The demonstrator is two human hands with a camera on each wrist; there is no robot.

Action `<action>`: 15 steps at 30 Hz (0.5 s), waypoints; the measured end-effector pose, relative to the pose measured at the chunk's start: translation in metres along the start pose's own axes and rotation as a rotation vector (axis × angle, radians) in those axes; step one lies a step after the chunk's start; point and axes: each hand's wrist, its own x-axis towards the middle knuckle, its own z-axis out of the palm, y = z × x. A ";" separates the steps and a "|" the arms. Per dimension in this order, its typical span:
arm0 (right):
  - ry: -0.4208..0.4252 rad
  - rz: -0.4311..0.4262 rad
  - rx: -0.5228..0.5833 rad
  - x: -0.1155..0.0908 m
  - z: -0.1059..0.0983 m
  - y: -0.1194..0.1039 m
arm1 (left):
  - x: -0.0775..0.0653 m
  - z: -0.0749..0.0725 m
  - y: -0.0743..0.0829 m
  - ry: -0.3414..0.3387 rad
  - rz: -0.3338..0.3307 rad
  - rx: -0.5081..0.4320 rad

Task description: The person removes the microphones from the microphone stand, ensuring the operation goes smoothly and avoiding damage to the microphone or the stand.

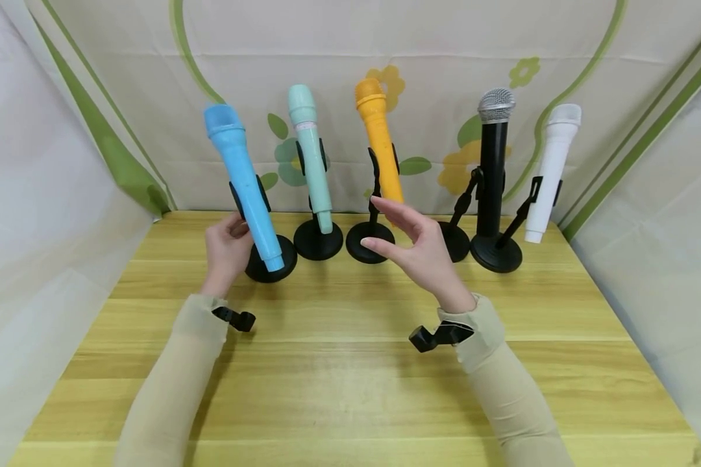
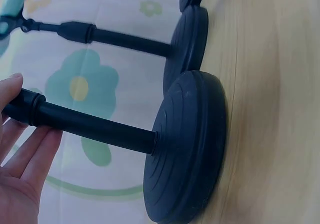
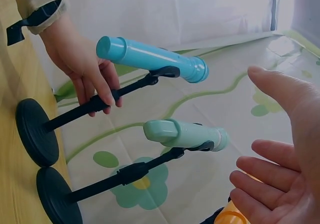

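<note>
Ideally, the left hand [image 1: 229,250], pinching the stand [image 2: 95,128] under the blue microphone [image 1: 246,185] toward the counter's [image 1: 327,383] back-left corner, should hold the base [image 2: 185,149] flat (it looks top-heavy), the right hand [image 1: 423,250] hovering empty, fingers spread.

Passage lies between the sleeves [image 1: 169,383]; 5 microphone stands [image 1: 355,245] obstruct the back.

Five microphones [image 1: 248,189] | in stands [image 1: 318,248] | across far side of table [image 1: 339,389] | side by side (backdrop [image 1: 432,39] behind)

Yellowish wooden table [image 1: 339,370], pale fabric backdrop [image 1: 438,110] (flower-printed)
</note>
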 end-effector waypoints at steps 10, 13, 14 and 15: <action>-0.025 -0.017 0.013 -0.004 0.000 0.010 | -0.035 0.003 0.051 -0.008 0.223 -0.006; -0.031 -0.032 0.019 -0.005 -0.001 0.020 | -0.046 0.006 0.070 -0.031 0.293 -0.027; -0.034 -0.038 0.022 -0.006 -0.001 0.019 | -0.048 0.008 0.073 -0.043 0.299 -0.039; -0.037 -0.043 0.021 -0.007 -0.001 0.019 | -0.051 0.010 0.074 -0.053 0.302 -0.051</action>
